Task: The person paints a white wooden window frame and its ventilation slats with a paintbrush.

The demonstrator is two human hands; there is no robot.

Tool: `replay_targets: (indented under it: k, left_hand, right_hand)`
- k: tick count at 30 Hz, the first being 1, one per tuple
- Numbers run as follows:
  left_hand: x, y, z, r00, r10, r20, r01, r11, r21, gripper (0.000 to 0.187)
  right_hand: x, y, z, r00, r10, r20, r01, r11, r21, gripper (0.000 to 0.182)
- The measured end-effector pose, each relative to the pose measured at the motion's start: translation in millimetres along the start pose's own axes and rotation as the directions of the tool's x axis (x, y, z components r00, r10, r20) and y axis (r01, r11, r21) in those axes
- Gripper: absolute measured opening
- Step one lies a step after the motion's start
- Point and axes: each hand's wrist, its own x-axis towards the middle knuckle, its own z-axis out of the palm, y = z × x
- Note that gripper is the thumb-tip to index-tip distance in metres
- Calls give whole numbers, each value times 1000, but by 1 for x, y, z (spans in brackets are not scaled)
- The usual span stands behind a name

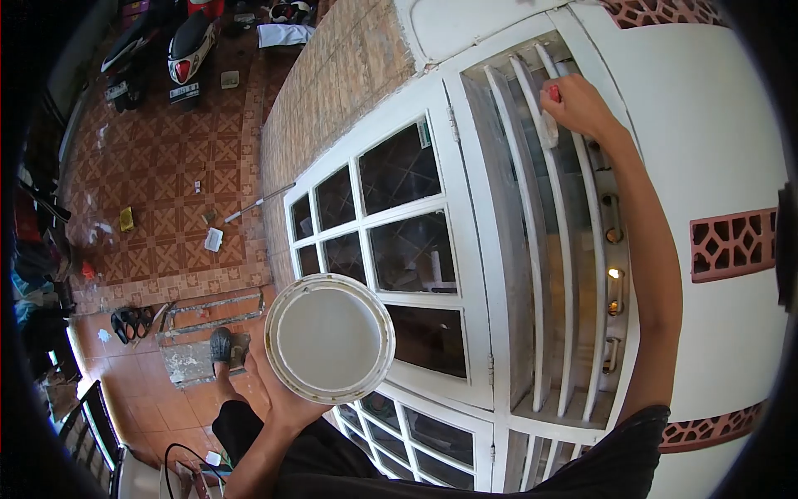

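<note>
And here's the right hand [578, 106], up at the top right of the view, fingers closed round the red handle of a brush [550, 129] whose pale end points down the picture. The brush lies over the long white slats [566, 274], near their upper ends and roughly in line with them — the slats' long axis runs from the top of the view to the bottom, bowing a little through the lens. Whether the bristles touch a slat or sit just short of one, I can't tell. The left hand [287, 399] is well apart, low and towards the left, gripping a round tub [329, 338] from the side and below; the fingers behind it are hidden. The tub's mouth faces the camera, pale inside, its rim marked. So it's the right hand that's nearer the slats, plainly, with the white-framed glazed panel [472, 266] lying between tub and slats — the tub's way from the brush is down and to the left across the view.
</note>
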Motion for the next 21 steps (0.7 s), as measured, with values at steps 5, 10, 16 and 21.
replay_targets:
  k: [5, 10, 16, 21]
  left_hand:
    - [7, 5, -1, 1000, 13, -4, -13, 1000, -10, 135]
    - [14, 12, -5, 1000, 24, -9, -24, 999, -22, 135]
    - [18, 25, -3, 999, 51, -13, -51, 998, -30, 136]
    - [16, 21, -1, 1000, 14, 15, -13, 998, -54, 136]
  right_hand:
    - [13, -12, -3, 994, -22, -106, 33, 994, 102, 26]
    - [-24, -16, 2, 995, -73, 74, 72, 997, 28, 23]
    - [-39, -30, -17, 998, -43, 49, 35, 986, 164, 23]
    - [-21, -23, -14, 1000, -23, 6, 22, 993, 116, 24]
